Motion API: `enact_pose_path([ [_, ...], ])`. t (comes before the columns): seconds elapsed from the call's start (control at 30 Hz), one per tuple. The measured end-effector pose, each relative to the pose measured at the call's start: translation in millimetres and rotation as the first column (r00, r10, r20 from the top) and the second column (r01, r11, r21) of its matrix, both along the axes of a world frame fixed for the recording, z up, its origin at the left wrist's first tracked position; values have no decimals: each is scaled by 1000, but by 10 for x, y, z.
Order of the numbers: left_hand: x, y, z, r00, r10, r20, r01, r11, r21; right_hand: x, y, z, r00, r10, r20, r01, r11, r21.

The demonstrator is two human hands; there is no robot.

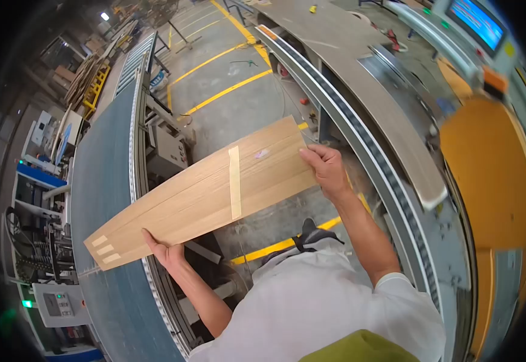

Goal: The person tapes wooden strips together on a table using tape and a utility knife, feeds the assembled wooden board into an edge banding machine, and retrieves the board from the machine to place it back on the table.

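Between my two hands is a long, thin wood veneer sheet (pixel 190 187), light brown with grain along its length. A strip of pale tape (pixel 234 184) crosses it right of the middle, and several short tape pieces mark its left end. My left hand (pixel 165 250) grips the near edge toward the left, thumb on top and fingers underneath, mostly hidden. My right hand (pixel 326 170) pinches the right end with the thumb on the upper face. The sheet's left end overlaps the dark conveyor belt in view; whether it touches the belt I cannot tell.
On the left runs a wide conveyor belt (pixel 103 163) with a control box (pixel 166 148) beside it. A narrow edge conveyor (pixel 359 114) curves along my right, before a machine with an orange cover (pixel 486 175) and a screen (pixel 475 21). Yellow lines (pixel 230 86) mark the floor.
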State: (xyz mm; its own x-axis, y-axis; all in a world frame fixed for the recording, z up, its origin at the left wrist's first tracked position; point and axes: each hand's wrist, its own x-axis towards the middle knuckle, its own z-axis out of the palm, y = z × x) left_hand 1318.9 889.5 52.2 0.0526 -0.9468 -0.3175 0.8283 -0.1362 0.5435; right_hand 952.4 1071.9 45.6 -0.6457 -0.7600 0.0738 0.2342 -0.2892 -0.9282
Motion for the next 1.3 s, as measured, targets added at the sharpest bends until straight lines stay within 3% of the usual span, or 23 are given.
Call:
enact_pose_path([
  [0.13,-307,-560,57,998,48,-42,-43,993,114,-545,-951,12,995,96,-14,-95,993,72],
  [0.23,-724,-1105,47,991,125,-57,-119,988,97,-766,-1572,-142,952,119,284,-126,992,8],
  [0.27,-836,-1346,3,991,136,-18,-134,986,104,-859,-1724,-303,953,108,283,-117,993,13],
  [0.33,-1118,-1840,-76,992,120,-47,-116,990,76,-1011,-2054,-688,754,348,556,-273,937,-217],
  [0.37,-1281,-2102,-113,991,110,-77,-107,993,44,-1030,-2242,-825,762,344,549,-270,939,-214],
  [0.43,-1677,-2619,-158,990,73,-124,-73,997,3,-987,-2713,-939,732,496,466,-388,867,-313],
  [0.53,-2385,-3355,-13,986,-27,-164,15,997,-78,-1012,-3606,-805,738,526,424,-376,841,-389],
  [0.6,-2880,-3814,129,993,-78,-89,68,991,-112,-1181,-4166,-613,791,476,385,-327,860,-392],
  [0.7,-3531,-4540,262,969,-216,-116,200,970,-137,-1571,-4731,-501,816,169,553,-41,971,-236],
  [0.8,-4171,-5113,453,950,-313,-21,307,941,-141,-2121,-4893,-233,826,87,557,-24,993,-119],
  [0.87,-4556,-5443,433,922,-386,-7,381,912,-152,-2450,-4942,-196,838,-14,545,87,990,-110],
  [1.0,-5411,-5916,329,846,-532,-15,525,839,-144,-3249,-5090,-368,802,-232,550,374,913,-160],
  [1.13,-6513,-6187,173,779,-626,32,626,775,-86,-4135,-5281,-353,754,-295,587,486,851,-197],
  [1.23,-7247,-6445,41,725,-678,120,683,731,3,-4610,-5129,-227,635,-527,565,585,805,94],
  [1.3,-7634,-6573,-50,712,-686,148,696,718,-16,-5022,-4746,-637,572,-633,521,705,704,81],
])
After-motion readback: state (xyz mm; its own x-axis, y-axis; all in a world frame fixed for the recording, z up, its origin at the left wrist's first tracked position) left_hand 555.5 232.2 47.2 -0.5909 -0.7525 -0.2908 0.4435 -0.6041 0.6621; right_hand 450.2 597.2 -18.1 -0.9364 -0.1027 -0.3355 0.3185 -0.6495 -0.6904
